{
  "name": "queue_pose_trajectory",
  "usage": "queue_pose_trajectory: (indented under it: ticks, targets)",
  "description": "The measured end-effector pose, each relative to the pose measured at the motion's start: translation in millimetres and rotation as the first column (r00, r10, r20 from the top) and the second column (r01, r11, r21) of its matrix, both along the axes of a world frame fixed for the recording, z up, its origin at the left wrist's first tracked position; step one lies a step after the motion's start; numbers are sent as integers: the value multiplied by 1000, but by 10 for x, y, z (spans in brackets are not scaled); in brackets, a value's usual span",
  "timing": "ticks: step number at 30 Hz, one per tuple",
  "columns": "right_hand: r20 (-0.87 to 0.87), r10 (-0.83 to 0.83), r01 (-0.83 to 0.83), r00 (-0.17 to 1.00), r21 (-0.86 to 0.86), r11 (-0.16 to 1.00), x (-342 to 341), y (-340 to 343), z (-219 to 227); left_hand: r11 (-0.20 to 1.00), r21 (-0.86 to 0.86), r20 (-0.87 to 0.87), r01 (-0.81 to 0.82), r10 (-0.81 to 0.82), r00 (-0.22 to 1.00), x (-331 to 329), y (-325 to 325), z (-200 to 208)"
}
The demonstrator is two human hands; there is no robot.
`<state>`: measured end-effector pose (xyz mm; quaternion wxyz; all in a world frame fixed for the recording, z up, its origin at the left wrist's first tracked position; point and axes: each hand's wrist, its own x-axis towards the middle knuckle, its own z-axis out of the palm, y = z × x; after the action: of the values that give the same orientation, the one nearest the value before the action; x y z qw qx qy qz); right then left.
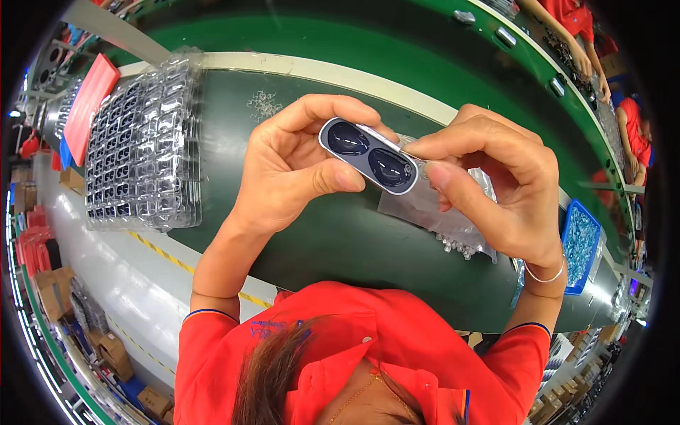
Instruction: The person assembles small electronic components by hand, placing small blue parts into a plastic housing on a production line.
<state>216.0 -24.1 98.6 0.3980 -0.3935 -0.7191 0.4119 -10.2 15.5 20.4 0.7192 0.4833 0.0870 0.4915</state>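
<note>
Between my hands, above the dark green table, is a small oval case (370, 157) with a pale rim and two glossy dark blue hollows. My left hand (294, 159) grips its left end, thumb along the lower edge and fingers behind the upper edge. At the case's right end, the thumb and forefinger of my right hand (489, 170) pinch something by the rim, too small to make out. Below the right hand lies a clear plastic bag (414, 207), with small clear pieces (457, 246) at its opening.
At the left stand stacked clear plastic trays (145, 145) holding dark parts, beside a red foam sheet (91, 106). Thin clear bits (264, 105) lie on the table (234, 152). A blue bin (581, 244) of clear bluish pieces is at right. Beyond runs a green conveyor (319, 32); other people work across it.
</note>
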Motion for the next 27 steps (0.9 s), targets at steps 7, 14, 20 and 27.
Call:
queue_pose_trajectory:
  ticks: [7,14,20,27]
  targets:
    - [124,-33,28,992,38,999,-13,-74,64,998,63,-22,-26,28,999,-11,-21,-23]
    - [204,-62,12,977,238,971,-26,-136,35,999,31,-7,31,-31,999,-23,-32,-71]
    - [65,-63,59,996,64,996,-51,-192,52,996,38,69,79,-81,994,3,-39,-108]
    - [209,-82,34,974,224,974,-47,-238,103,994,34,121,105,-108,987,47,-58,-162]
